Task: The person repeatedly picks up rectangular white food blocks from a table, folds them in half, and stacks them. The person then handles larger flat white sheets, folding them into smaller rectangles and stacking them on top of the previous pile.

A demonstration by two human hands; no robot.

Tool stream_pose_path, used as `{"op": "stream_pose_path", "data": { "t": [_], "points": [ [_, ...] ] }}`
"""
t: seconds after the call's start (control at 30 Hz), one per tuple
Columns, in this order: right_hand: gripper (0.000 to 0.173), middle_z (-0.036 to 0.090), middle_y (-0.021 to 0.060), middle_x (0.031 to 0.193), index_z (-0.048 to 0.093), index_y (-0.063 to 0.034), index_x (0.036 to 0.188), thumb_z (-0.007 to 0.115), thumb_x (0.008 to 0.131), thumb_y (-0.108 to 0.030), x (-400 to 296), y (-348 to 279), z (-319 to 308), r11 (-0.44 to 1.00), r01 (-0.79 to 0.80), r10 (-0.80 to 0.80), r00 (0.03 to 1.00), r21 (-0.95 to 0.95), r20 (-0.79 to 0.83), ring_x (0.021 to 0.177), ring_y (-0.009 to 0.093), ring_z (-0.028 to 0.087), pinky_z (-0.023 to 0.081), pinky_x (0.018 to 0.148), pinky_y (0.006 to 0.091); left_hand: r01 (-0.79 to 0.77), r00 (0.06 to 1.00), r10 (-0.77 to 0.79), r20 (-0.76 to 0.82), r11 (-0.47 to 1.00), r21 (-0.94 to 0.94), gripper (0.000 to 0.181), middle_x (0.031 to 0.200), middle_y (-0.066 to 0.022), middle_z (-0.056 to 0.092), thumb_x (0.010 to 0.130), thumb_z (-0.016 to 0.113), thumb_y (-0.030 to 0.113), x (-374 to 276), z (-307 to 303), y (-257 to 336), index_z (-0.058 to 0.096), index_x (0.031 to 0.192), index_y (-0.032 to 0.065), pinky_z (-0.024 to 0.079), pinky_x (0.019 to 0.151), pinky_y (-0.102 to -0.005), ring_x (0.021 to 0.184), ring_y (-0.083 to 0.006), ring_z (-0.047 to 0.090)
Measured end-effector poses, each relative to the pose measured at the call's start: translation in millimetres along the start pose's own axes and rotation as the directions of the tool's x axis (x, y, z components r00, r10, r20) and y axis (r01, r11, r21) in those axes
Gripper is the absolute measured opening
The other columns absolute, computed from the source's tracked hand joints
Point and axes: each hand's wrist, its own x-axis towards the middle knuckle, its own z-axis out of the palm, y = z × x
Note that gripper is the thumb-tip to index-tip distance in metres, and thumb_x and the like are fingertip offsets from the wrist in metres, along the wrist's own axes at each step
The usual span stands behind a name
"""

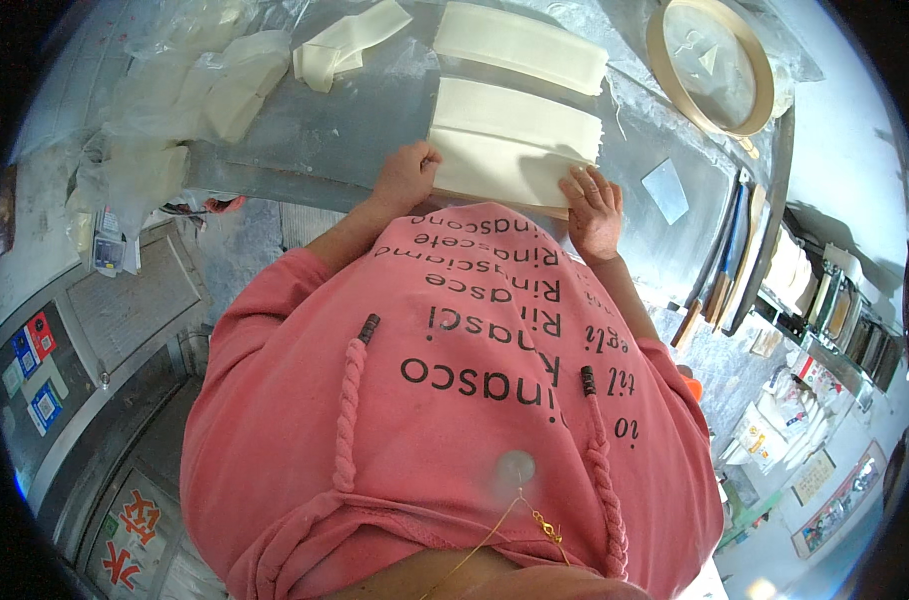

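A pale, smooth stack of dough sheets [499, 165] lies at the near edge of the metal worktop [334, 142], against the front of my pink hoodie. My left hand [409, 176] has its fingers curled in at the stack's left near corner. At the opposite corner, the fingers of my right hand [593, 210] rest over the dough's edge; its thumb is hidden. Just beyond is a second strip of dough [514, 109], and a further strip [518, 45] lies behind that. A loosely folded piece of dough [342, 49] sits to the far left.
Clear plastic bags with dough [237, 90] cover the left side. At the back right is a round wooden-rimmed sieve [653, 45]. A flat metal scraper [665, 191] lies right of my right hand. Long-handled tools [732, 255] line the right edge, beside a machine with rollers [837, 307].
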Motion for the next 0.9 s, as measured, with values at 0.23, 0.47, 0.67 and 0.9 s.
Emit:
{"op": "stream_pose_path", "data": {
  "t": [0.23,0.47,0.67,0.9],
  "points": [
    [0.054,0.042,0.0092,0.135,0.049,-0.012,0.127,0.06,0.08,-0.036,20,-24,-13,0.997,-0.036,0.027,0.992,0.073,0.125,0.128,0.026,0.034,0.027,0.101,0.0478,-0.554,0.647,0.747,-0.153,0.598,0.58,0.028,0.09,-0.0145,0.062,0.081,0.058,0.032,13,1,37,0.062,0.088,0.0054,0.047,0.074,-0.0414,0.083,-0.0294,0.061],
    [0.027,0.056,0.0068,0.117,0.061,-0.0103,0.102,0.057,0.084,-0.029,61,-13,12,0.995,-0.058,0.044,0.985,0.084,0.167,0.114,0.023,0.046,0.035,0.093,0.0404,0.006,0.999,0.006,-0.045,0.968,0.253,0.029,0.088,-0.0108,0.065,0.085,0.053,0.036,113,-16,69,0.063,0.091,0.009,0.047,0.074,-0.0411,0.083,-0.0316,0.062],
    [0.013,0.063,0.0031,0.091,0.064,-0.0098,0.086,0.061,0.08,-0.021,93,-6,20,0.985,-0.039,0.036,0.999,0.167,0.022,0.093,0.023,0.056,0.04,0.082,0.0397,0.23,0.932,-0.092,-0.35,0.897,0.377,0.028,0.099,-0.0128,0.06,0.083,0.058,0.032,196,-21,40,0.059,0.097,0.0081,0.047,0.077,-0.0428,0.094,-0.0322,0.058],
    [0.009,0.062,0.0034,0.085,0.063,-0.01,0.084,0.062,0.078,-0.016,139,5,35,0.968,-0.001,0.02,0.997,0.252,-0.072,0.088,0.024,0.056,0.042,0.078,0.0391,0.254,0.893,-0.098,-0.439,0.915,0.313,0.028,0.097,-0.0135,0.059,0.08,0.061,0.035,199,-20,35,0.061,0.089,0.0087,0.048,0.077,-0.0443,0.093,-0.033,0.057]
  ]
}}
